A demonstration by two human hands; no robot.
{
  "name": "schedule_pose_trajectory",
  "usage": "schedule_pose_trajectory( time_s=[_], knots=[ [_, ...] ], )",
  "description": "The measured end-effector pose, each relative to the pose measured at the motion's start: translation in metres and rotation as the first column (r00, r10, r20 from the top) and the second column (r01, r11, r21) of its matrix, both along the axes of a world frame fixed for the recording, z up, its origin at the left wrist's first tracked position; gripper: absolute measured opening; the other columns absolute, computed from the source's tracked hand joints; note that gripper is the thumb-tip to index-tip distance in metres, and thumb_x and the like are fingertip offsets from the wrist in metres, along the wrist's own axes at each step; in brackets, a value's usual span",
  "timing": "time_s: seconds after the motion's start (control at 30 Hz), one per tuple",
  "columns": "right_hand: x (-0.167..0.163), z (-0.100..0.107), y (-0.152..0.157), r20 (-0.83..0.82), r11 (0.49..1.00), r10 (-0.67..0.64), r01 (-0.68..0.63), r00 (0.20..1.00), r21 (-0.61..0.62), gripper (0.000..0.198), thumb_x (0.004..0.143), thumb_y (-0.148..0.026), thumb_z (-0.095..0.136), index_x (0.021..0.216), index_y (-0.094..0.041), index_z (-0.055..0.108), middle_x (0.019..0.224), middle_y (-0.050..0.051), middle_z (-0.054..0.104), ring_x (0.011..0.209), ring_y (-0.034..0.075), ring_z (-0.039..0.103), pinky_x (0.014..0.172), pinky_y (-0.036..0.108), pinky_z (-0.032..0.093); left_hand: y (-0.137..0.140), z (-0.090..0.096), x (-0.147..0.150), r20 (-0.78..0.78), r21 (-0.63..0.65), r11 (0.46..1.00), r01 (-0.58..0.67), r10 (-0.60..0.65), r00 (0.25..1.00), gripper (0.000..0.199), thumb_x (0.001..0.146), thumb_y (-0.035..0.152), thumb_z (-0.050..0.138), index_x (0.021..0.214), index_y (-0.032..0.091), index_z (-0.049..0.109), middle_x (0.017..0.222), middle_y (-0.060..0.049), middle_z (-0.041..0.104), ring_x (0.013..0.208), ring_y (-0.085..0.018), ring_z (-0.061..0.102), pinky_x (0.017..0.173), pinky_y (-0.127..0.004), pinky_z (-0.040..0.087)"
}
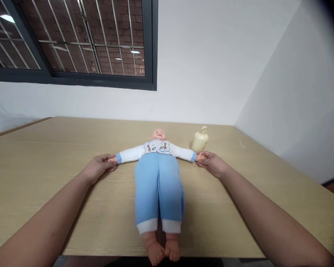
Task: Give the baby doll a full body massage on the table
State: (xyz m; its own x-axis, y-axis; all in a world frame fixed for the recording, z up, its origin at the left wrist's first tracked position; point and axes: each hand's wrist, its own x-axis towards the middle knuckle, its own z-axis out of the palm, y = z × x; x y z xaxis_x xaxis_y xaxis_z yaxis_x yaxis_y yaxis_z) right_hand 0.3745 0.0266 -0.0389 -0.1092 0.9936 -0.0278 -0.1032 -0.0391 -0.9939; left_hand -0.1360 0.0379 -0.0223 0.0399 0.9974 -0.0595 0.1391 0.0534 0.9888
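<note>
Doll [159,185] on table [58,141], bottle [200,141] beyond right fingers [208,155]

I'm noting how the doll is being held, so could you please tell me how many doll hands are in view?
2: one doll hand in the person's left hand, the other doll hand in the right hand, each partly covered.

Cream bottle [200,141] stands upright on the counter [58,148], nr the back; thin pale strip [242,144] to its R. Up top L, dark-framed window [30,40], metal bars [103,37] & brick wall [124,29] showing thru. White wall [200,66] beside.
</note>
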Motion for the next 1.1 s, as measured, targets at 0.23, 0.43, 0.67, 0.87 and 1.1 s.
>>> schedule_pose_trajectory(
  time_s=[0.23, 0.43, 0.67, 0.87, 1.1],
  knots=[
    [-0.009, -0.002, 0.002, 0.094, 0.995, -0.095, 0.095, 0.991, 0.003, 0.036, 0.064, -0.035, 0.088, 0.078, -0.017, 0.06, 0.065, 0.0, 0.061, 0.057, 0.01, 0.051, 0.054, 0.025, 0.036, 0.001, -0.002, 0.003, -0.088, 0.046, 0.999, -0.017, 0.021, 0.996, 0.028, 0.07, 0.04, 0.079, 0.072, 0.017, 0.064, 0.057, 0.0, 0.058, 0.049, -0.011, 0.047, 0.049, -0.023, 0.035],
    [-0.007, -0.004, 0.005, 0.138, 0.985, -0.173, 0.174, 0.975, 0.008, 0.039, 0.07, -0.05, 0.081, 0.078, -0.016, 0.064, 0.068, 0.002, 0.063, 0.058, 0.011, 0.053, 0.053, 0.025, 0.037, 0.001, -0.004, 0.003, -0.062, 0.106, 0.993, 0.047, -0.04, 0.997, 0.04, 0.083, 0.046, 0.069, 0.062, 0.018, 0.051, 0.058, 0.001, 0.051, 0.053, -0.011, 0.042, 0.054, -0.023, 0.034],
    [-0.007, -0.008, 0.009, 0.116, 0.972, -0.233, 0.235, 0.966, -0.01, 0.033, 0.079, -0.043, 0.071, 0.095, -0.014, 0.068, 0.072, 0.006, 0.064, 0.057, 0.012, 0.052, 0.05, 0.025, 0.038, -0.001, 0.001, 0.002, -0.048, 0.06, 0.995, 0.078, -0.075, 0.996, 0.04, 0.079, 0.052, 0.071, 0.063, 0.018, 0.057, 0.058, -0.001, 0.052, 0.053, -0.012, 0.042, 0.051, -0.024, 0.036],
    [-0.012, -0.006, 0.008, 0.069, 0.969, -0.243, 0.246, 0.968, -0.038, 0.02, 0.079, -0.024, 0.064, 0.098, -0.016, 0.065, 0.072, 0.005, 0.065, 0.054, 0.012, 0.051, 0.05, 0.025, 0.039, -0.001, 0.004, 0.004, 0.025, 0.023, 1.0, 0.001, -0.002, 1.0, 0.038, 0.062, 0.043, 0.085, 0.082, 0.014, 0.072, 0.066, -0.006, 0.064, 0.061, -0.018, 0.059, 0.057, -0.028, 0.048],
    [-0.011, 0.008, -0.002, -0.006, 0.989, -0.136, 0.135, 0.991, -0.058, 0.027, 0.067, -0.014, 0.069, 0.094, -0.017, 0.066, 0.091, 0.009, 0.069, 0.076, 0.017, 0.064, 0.067, 0.029, 0.051, 0.001, -0.005, -0.003, 0.028, -0.053, 0.998, -0.028, 0.03, 0.999, 0.05, 0.063, 0.038, 0.087, 0.103, 0.014, 0.07, 0.087, -0.009, 0.072, 0.073, -0.018, 0.066, 0.064, -0.026, 0.053]
  ],
)
